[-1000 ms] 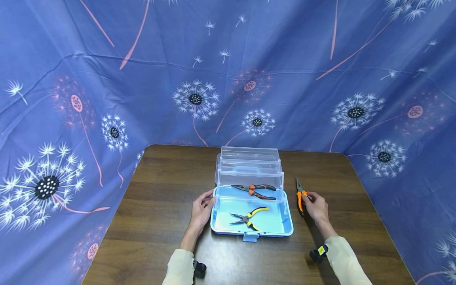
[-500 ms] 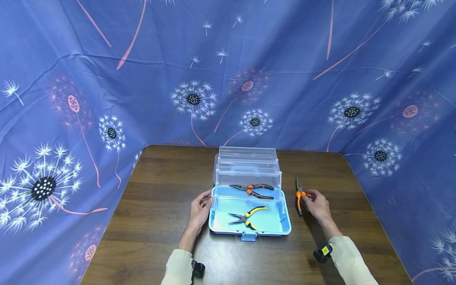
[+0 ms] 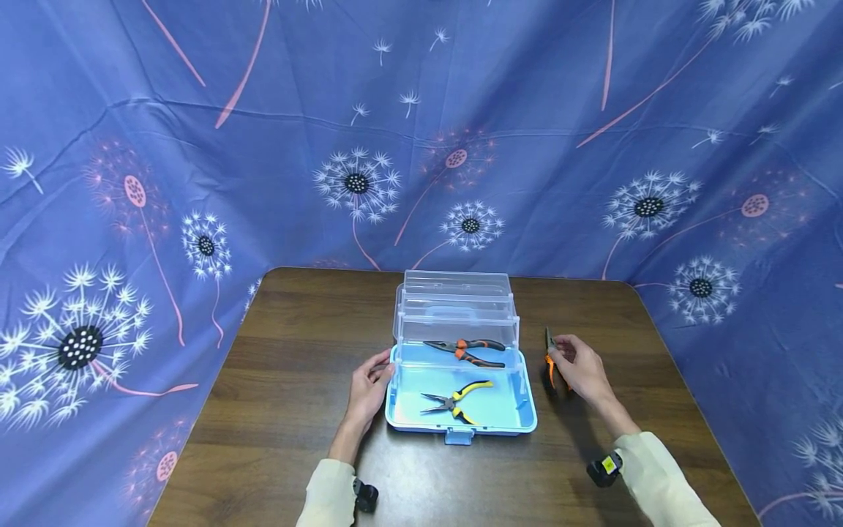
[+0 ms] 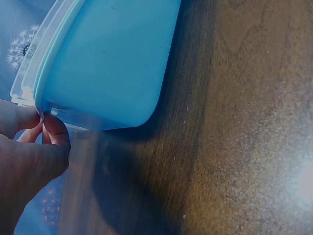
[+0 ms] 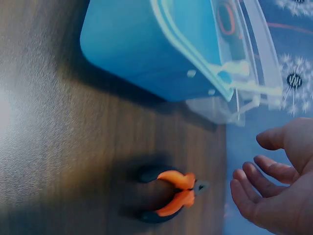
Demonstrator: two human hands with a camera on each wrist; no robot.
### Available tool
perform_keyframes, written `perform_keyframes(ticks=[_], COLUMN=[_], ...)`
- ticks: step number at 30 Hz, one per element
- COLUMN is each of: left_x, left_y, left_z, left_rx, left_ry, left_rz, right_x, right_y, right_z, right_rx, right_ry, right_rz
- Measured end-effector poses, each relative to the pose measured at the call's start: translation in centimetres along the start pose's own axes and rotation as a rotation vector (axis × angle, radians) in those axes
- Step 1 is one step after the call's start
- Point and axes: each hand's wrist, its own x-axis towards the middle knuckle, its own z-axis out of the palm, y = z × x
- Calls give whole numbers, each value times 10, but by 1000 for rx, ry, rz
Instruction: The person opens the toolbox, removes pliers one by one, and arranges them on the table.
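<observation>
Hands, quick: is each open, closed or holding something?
Left hand: holding the blue toolbox by its edge.
Right hand: open, near the orange-handled long-nose pliers.

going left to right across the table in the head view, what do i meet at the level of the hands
left hand → blue toolbox → orange-handled pliers → right hand

Glossy wood-look table, smooth plastic toolbox, clear plastic trays, metal-tipped pliers, creased cloth backdrop
</observation>
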Motion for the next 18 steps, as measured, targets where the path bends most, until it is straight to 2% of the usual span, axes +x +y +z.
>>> perform_keyframes(ticks=[5, 12, 18], left_x=[2, 3, 3], left_y=[-2, -4, -3], left_z=[1, 0, 0], left_rx=[13, -5, -44], left_ry=[6, 8, -7], left_rz=[-24, -11, -10], right_x=[-2, -1, -1], right_y=[-18, -38, -55], right_z=[2, 11, 22], right_rx=[17, 1, -25], right_ry=[22, 45, 18], right_rz=[-117, -267, -379])
